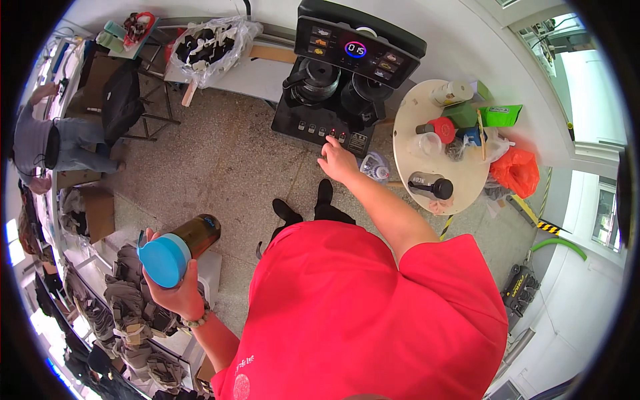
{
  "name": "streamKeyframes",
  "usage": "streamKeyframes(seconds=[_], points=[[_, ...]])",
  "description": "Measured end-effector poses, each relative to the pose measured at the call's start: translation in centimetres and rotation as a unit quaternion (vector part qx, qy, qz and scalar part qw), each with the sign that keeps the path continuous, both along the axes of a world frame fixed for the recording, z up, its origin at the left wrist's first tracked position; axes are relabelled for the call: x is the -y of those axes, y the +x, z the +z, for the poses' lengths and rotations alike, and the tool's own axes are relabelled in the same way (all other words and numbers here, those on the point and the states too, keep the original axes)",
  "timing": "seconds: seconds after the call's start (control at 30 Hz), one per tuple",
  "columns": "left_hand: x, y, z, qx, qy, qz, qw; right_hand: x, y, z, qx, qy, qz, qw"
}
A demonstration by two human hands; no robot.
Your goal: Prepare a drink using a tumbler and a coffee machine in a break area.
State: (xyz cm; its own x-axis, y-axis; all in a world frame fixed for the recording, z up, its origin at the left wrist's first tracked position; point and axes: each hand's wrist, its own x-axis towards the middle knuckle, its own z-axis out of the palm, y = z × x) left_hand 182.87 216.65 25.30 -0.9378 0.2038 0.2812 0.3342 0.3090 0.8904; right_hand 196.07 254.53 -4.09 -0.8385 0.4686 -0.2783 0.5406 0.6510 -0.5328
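Observation:
My left hand (177, 299), a beaded bracelet at its wrist, is closed round a drink bottle (205, 233) with a blue lid and a brownish see-through body. The bottle is tilted, its lid toward me. At the front of a black tea machine (290, 120), my right hand (340, 163) reaches out with its index finger at the row of buttons; whether the fingertip presses one I cannot tell. That hand holds nothing. A glass kettle (317, 80) sits on the machine's left side and a dark pot (365, 97) on its right, below a lit display panel (356, 49).
Right of the machine stands a round table (407, 157) with a dark-capped bottle (430, 185), jars and packets. A clear plastic jug (375, 167) is on the floor beneath my right forearm. A red bag (515, 172) hangs beyond the table. Another person (67, 143) works at far left.

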Motion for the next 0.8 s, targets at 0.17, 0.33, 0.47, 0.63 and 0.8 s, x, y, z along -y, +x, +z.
streamKeyframes(seconds=[0.17, 0.33, 0.47, 0.63, 0.8], points=[[0.0, 0.0, 0.1, 0.002, -0.006, 0.002, 1.000, 0.0, 0.0, 0.0, 0.004, -0.020, 0.002, 1.000], [-0.1, -0.2, 0.2, 0.005, -0.008, 0.001, 1.000, 0.1, 0.2, -0.3, 0.006, -0.020, 0.016, 1.000], [-0.1, -0.2, 0.2, 0.004, -0.001, 0.001, 1.000, 0.0, 0.2, 0.0, 0.088, -0.026, 0.059, 0.994], [-0.1, -0.3, 0.2, -0.005, -0.005, -0.004, 1.000, -0.1, 1.4, -2.8, 0.066, 0.025, 0.050, 0.996], [-0.2, -0.3, 0.3, -0.001, -0.004, -0.004, 1.000, 0.2, 1.9, -3.2, 0.022, 0.041, -0.011, 0.999]])
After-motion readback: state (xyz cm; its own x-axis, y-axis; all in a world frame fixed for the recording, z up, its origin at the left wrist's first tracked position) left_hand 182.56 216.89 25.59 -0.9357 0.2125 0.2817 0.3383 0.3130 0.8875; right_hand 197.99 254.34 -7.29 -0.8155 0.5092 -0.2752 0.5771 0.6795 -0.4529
